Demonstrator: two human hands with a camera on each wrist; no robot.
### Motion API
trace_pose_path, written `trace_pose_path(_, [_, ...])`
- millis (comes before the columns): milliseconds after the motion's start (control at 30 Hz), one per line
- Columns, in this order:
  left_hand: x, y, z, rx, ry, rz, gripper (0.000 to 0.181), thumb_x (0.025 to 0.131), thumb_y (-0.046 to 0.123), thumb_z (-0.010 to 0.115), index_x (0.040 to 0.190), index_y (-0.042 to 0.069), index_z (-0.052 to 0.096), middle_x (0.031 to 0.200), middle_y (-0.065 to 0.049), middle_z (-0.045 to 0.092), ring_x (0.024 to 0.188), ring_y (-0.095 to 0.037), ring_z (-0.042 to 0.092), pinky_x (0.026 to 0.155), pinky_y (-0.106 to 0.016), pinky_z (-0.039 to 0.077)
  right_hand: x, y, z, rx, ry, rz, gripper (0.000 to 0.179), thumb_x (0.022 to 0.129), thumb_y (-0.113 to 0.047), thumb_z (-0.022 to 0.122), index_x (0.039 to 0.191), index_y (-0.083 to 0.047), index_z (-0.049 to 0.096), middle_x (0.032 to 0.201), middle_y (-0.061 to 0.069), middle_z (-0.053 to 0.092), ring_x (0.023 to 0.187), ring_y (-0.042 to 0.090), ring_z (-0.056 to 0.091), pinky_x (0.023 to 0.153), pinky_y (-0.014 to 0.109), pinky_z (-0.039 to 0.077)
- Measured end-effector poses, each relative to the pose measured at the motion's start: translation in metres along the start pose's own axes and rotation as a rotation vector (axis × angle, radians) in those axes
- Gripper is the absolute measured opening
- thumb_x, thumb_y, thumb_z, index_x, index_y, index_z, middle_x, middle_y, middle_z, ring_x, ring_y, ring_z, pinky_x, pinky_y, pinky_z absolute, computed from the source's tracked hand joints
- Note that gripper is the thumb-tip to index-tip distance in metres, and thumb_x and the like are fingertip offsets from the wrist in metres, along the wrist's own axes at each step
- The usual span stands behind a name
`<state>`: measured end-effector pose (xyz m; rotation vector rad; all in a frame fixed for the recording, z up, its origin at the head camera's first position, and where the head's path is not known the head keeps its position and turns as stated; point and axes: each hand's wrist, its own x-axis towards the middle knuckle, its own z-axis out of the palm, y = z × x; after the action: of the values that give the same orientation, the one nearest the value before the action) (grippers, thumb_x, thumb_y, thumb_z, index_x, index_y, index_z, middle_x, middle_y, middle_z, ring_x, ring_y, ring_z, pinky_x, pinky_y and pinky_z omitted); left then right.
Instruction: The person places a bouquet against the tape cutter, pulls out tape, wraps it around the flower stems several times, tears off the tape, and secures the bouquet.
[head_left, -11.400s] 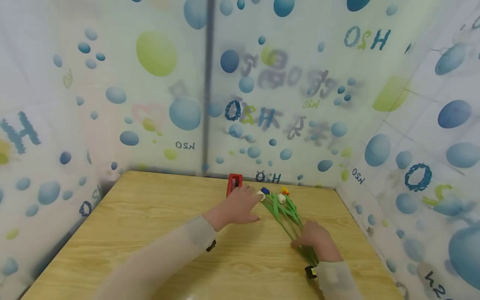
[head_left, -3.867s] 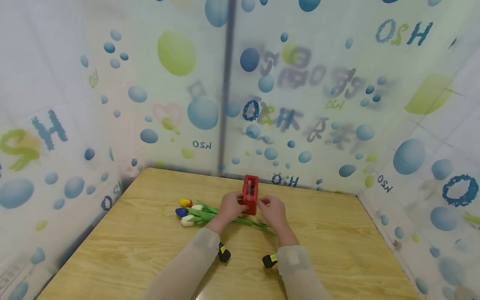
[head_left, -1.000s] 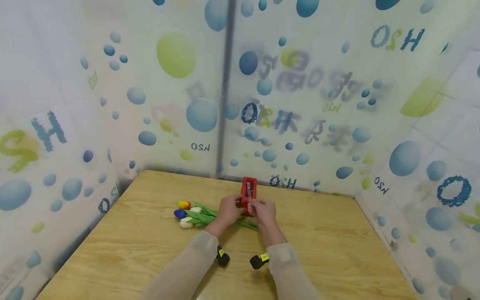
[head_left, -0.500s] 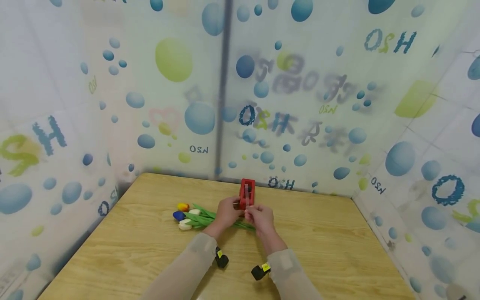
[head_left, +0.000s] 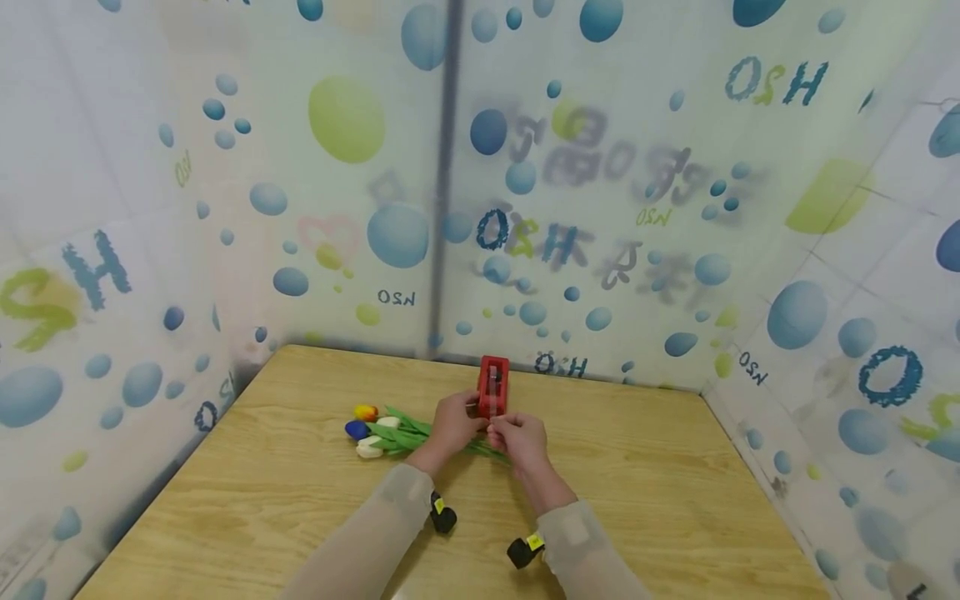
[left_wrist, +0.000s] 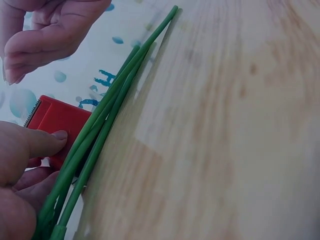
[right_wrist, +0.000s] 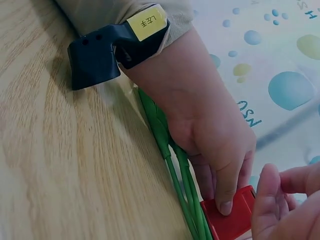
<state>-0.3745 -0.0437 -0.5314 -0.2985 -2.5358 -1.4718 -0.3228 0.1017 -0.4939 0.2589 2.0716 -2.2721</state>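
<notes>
A red tape dispenser [head_left: 495, 362] stands near the back of the table. My left hand [head_left: 453, 425] grips its near end, the thumb flat against the red side in the left wrist view. At the dispenser's toothed front, my right hand [head_left: 522, 440] pinches the end of a clear tape strip [head_left: 493, 404] between thumb and fingertips. Artificial tulips [head_left: 401, 435] lie on the table, blooms to the left: blue, white and orange-yellow. Their green stems [left_wrist: 107, 107] pass beneath my left wrist and in front of the dispenser.
The wooden table [head_left: 300, 508] meets a patterned curtain wall [head_left: 360, 208] close behind the dispenser. More patterned sheeting hangs at both sides. Black wrist cameras [head_left: 442, 517] stick out inward from both sleeves.
First my right hand held the tulips at the right; then they lay leftward and both hands were at the dispenser. Since then my right hand has closed on the tape and drawn slightly back.
</notes>
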Motion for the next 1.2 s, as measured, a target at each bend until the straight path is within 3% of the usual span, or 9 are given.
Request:
trace_pose_path(233, [0.0, 0.001, -0.001, -0.015, 0.004, 0.003, 0.042, 0.091, 0.0, 0.081, 0.132, 0.006, 0.073, 0.128, -0.016, 0.076, 0.12, -0.032, 0.073, 0.098, -0.046, 0.065, -0.007, -0.004, 0.0, -0.025, -0.03, -0.001, 0.011, 0.103, -0.002, 0.066, 0.102, 0.009, 0.071, 0.075, 0.002, 0.071, 0.064, 0.006, 0.068, 0.06, 0.019, 0.063])
trace_pose_path(467, [0.0, 0.0, 0.0, -0.011, -0.001, -0.003, 0.045, 0.091, -0.002, 0.079, 0.134, 0.005, 0.072, 0.13, -0.018, 0.075, 0.117, -0.031, 0.074, 0.098, -0.046, 0.065, -0.032, -0.027, 0.001, -0.025, -0.075, -0.013, 0.013, 0.103, 0.0, 0.065, 0.104, 0.013, 0.069, 0.076, 0.004, 0.072, 0.064, 0.007, 0.069, 0.061, 0.021, 0.064])
trace_pose_path(733, [-0.001, 0.001, -0.001, 0.007, 0.007, 0.029, 0.042, 0.09, 0.0, 0.081, 0.131, 0.003, 0.073, 0.126, -0.018, 0.076, 0.114, -0.032, 0.075, 0.095, -0.047, 0.065, -0.021, -0.014, -0.001, -0.039, -0.076, -0.038, 0.014, 0.103, -0.001, 0.066, 0.103, 0.013, 0.069, 0.076, 0.003, 0.072, 0.064, 0.007, 0.069, 0.059, 0.02, 0.063])
trace_pose_path(1200, [-0.001, 0.002, -0.002, -0.006, 0.001, -0.01, 0.044, 0.09, -0.002, 0.08, 0.133, 0.003, 0.072, 0.13, -0.018, 0.075, 0.119, -0.033, 0.073, 0.101, -0.048, 0.064, -0.024, -0.005, -0.001, -0.082, -0.069, -0.027, 0.01, 0.1, -0.002, 0.068, 0.1, 0.008, 0.07, 0.074, 0.002, 0.07, 0.062, 0.006, 0.066, 0.057, 0.018, 0.061])
